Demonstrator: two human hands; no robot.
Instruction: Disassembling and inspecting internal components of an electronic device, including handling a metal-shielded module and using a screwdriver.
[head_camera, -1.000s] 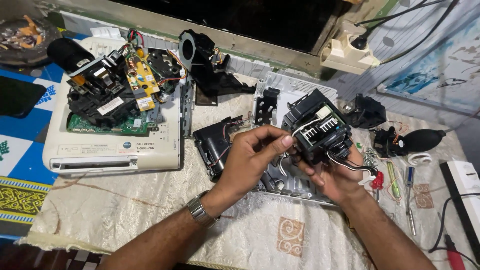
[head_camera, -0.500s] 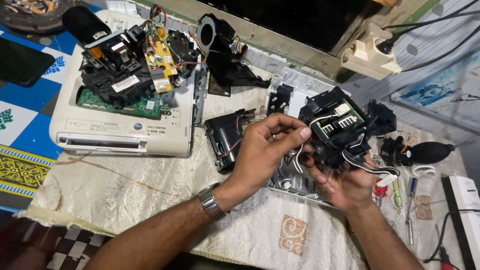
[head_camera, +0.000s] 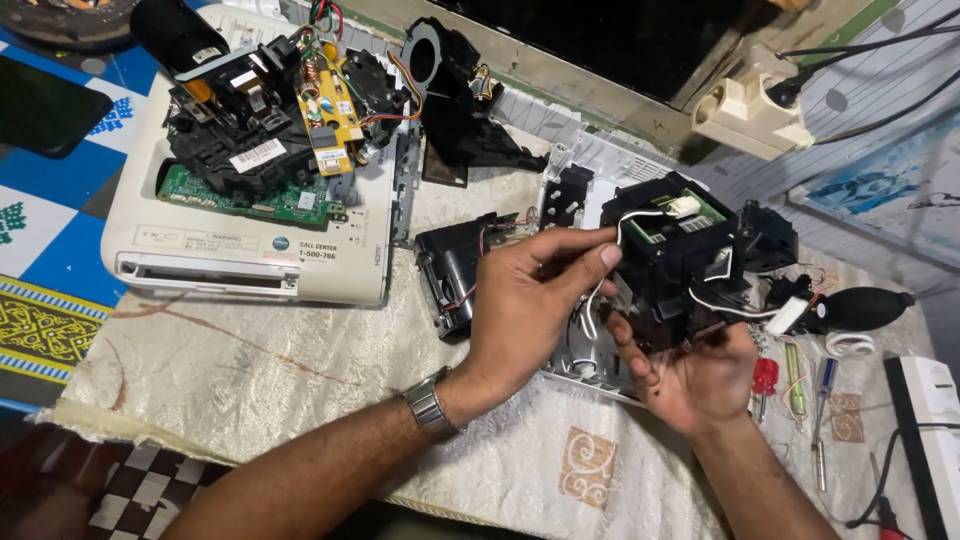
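My right hand (head_camera: 700, 385) cradles the black module (head_camera: 680, 265) from below at centre right. My left hand (head_camera: 530, 300) pinches its white wire (head_camera: 600, 290).

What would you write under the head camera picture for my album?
Two hands, left hand and right hand, hold a black module with white wires above a cloth-covered table.
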